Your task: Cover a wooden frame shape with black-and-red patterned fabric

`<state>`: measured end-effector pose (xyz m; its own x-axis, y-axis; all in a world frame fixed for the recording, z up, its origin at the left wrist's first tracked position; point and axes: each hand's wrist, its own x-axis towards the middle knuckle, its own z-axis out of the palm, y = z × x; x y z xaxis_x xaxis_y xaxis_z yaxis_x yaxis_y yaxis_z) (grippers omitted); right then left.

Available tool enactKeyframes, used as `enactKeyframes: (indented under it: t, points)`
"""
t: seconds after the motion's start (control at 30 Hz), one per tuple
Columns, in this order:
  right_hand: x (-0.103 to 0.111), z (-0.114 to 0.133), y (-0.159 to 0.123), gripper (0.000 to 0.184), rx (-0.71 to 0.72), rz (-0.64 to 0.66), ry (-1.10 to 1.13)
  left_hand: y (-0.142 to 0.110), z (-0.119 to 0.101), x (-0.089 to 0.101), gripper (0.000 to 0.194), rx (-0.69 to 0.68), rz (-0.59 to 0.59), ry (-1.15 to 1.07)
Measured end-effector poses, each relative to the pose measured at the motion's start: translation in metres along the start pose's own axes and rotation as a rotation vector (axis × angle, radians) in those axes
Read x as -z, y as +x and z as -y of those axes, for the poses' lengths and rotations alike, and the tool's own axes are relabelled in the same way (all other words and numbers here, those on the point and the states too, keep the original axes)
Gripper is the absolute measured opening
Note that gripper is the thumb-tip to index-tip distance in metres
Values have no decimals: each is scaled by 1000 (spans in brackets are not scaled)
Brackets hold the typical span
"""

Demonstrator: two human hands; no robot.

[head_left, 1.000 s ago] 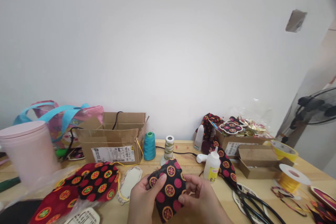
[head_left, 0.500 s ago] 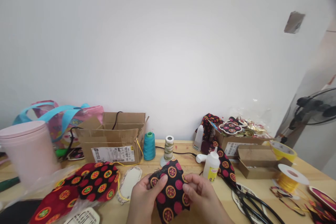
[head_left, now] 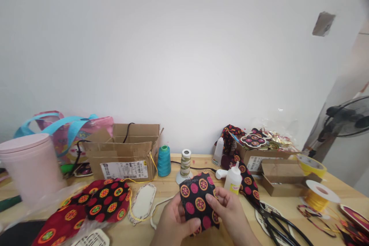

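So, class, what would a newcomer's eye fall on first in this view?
Probably the black patterned cloth, held by the left hand and right hand at the bottom centre. Next might come the teal thread cone, standing just right of the open cardboard box, then the pale pink lidded bucket at far left.

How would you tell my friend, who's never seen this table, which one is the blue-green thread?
Find the big open cardboard box with a white label, left of the middle, near the wall. Just to its right stands the cone of blue-green thread. It's one colour almost all over with a brighter green top, while the spool on its right is mottled with a white top.
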<state>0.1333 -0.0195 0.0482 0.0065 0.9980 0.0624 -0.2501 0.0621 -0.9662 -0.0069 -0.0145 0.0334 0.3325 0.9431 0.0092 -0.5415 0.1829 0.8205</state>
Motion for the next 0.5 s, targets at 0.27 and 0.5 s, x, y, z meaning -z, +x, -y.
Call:
enactKeyframes:
  t: [0.27, 0.5]
  points:
    - [-14, -21, 0, 64, 47, 109, 165, -1, -1, -1, 41, 42, -126, 32]
    - [1, -4, 0, 19, 50, 297, 63, -2, -9, -4, 35, -12, -112, 2]
